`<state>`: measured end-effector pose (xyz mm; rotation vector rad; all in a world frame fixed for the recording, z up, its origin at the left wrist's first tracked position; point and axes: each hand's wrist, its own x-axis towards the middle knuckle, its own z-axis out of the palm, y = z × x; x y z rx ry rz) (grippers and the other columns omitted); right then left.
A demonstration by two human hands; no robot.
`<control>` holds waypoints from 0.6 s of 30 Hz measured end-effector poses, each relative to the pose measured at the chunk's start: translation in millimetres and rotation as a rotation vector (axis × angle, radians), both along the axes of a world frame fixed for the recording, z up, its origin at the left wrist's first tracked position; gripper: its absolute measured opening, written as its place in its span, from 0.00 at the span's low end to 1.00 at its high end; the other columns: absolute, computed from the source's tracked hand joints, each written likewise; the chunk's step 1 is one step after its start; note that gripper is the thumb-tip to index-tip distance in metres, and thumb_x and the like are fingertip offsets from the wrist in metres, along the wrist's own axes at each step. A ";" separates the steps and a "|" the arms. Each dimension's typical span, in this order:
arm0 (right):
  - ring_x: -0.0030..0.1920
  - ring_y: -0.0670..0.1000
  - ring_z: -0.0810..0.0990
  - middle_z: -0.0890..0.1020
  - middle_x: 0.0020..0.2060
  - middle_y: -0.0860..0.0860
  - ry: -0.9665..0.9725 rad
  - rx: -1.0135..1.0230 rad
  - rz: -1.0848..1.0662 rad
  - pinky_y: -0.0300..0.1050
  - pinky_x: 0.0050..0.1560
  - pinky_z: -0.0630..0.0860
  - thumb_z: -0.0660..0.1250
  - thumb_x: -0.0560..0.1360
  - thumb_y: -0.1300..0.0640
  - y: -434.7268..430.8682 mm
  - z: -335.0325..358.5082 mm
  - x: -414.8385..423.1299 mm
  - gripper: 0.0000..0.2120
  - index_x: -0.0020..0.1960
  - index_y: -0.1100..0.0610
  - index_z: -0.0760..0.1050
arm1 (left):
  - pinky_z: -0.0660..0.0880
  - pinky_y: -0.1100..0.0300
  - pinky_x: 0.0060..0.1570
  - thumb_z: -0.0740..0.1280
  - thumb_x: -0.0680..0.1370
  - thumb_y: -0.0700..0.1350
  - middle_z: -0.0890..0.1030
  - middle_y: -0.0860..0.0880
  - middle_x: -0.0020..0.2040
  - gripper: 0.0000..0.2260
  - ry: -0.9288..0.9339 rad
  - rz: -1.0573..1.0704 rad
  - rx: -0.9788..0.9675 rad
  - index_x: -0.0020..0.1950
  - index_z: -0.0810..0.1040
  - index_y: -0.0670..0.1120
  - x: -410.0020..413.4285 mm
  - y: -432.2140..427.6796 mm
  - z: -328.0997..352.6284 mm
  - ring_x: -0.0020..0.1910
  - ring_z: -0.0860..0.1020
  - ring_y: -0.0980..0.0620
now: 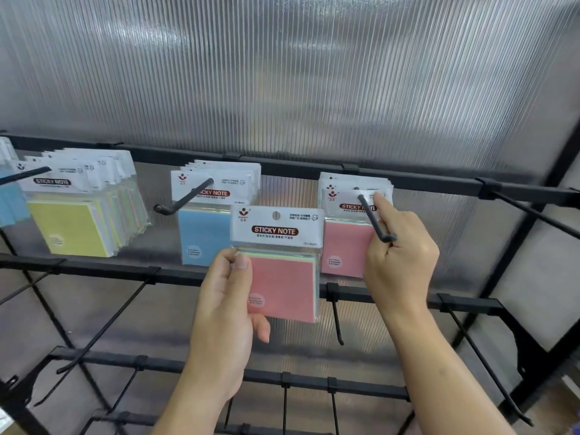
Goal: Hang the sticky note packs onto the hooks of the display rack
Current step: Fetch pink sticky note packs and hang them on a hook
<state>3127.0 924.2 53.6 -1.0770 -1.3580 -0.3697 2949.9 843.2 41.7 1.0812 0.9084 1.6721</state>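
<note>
My left hand [227,304] grips a pink sticky note pack [281,265] by its left edge, upright in front of the rack, its white header with the hanging hole on top. My right hand [400,252] is at the right hook [375,219]. Its forefinger touches the header of the front pink pack [343,243] hanging there, and its other fingers curl around the hook's bent tip. Blue packs [201,233] hang on the middle hook [185,199]. Yellow packs [72,227] hang on the left hook [26,174].
The black top rail [282,166] of the display rack runs across a ribbed translucent back panel [282,73]. Bare hooks jut from the lower rails [103,270], and another bare hook [533,211] sticks out at the far right. More blue packs [9,202] show at the left edge.
</note>
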 end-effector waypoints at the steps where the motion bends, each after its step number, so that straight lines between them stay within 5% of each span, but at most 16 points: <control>1: 0.35 0.46 0.70 0.77 0.34 0.55 -0.002 -0.015 -0.010 0.20 0.43 0.63 0.61 0.70 0.76 1.8 0.6 -0.7 0.19 0.57 0.66 0.79 | 0.66 0.63 0.19 0.60 0.74 0.58 0.83 0.52 0.45 0.10 0.006 -0.004 0.004 0.42 0.77 0.55 0.3 0.1 0.9 0.40 0.72 0.50; 5: 0.37 0.49 0.71 0.71 0.38 0.50 0.016 -0.050 -0.019 0.29 0.39 0.62 0.59 0.71 0.73 5.4 1.7 -2.3 0.20 0.59 0.64 0.79 | 0.66 0.63 0.19 0.60 0.75 0.57 0.83 0.51 0.46 0.10 0.025 -0.011 0.017 0.41 0.77 0.56 1.8 1.3 4.6 0.39 0.71 0.48; 9: 0.40 0.40 0.66 0.72 0.42 0.50 0.022 -0.055 -0.043 0.19 0.45 0.63 0.62 0.72 0.73 -4.5 -0.4 1.3 0.18 0.60 0.65 0.78 | 0.66 0.63 0.20 0.60 0.76 0.57 0.82 0.50 0.46 0.10 0.034 -0.031 0.025 0.42 0.77 0.55 4.0 2.9 7.7 0.38 0.71 0.49; 12: 0.39 0.41 0.69 0.73 0.42 0.50 0.094 -0.006 -0.047 0.21 0.45 0.65 0.61 0.71 0.72 -22.9 -3.8 0.7 0.15 0.55 0.66 0.79 | 0.66 0.63 0.20 0.60 0.78 0.58 0.83 0.50 0.46 0.11 0.046 -0.051 0.021 0.44 0.77 0.54 7.1 2.7 8.3 0.37 0.72 0.51; 18: 0.34 0.41 0.76 0.79 0.35 0.45 0.187 0.059 0.355 0.33 0.35 0.70 0.61 0.75 0.58 -73.0 -6.6 -16.6 0.06 0.44 0.52 0.77 | 0.66 0.62 0.19 0.60 0.76 0.56 0.82 0.53 0.43 0.09 0.068 -0.099 0.050 0.45 0.78 0.55 17.1 -1.4 6.8 0.34 0.74 0.56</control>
